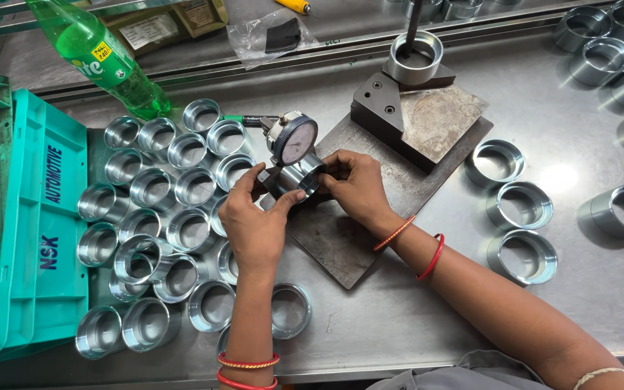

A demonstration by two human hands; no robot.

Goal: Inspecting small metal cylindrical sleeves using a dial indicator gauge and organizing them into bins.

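1. Head view, middle of the frame: we clamp our left hand point(254, 220) and right hand point(355, 184) on a steel ring point(300, 177), each grip closed around a side of it.
2. The ring sits under a dial gauge point(292, 139) on a dark plate point(348, 231).
3. A cluster of rings point(175, 217) covers the worktop point(399, 318) at left, beside a teal crate point(30, 231).

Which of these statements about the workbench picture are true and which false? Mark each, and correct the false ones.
1. Both hands hold a metal ring under the dial gauge. True.
2. The green bottle stands upright. False: it lies tilted.
3. Three rings lie right of the dark plate. True.
4. The teal crate is at the right edge. False: it is at the left.
5. The right hand is bare at the wrist. False: it wears bangles.
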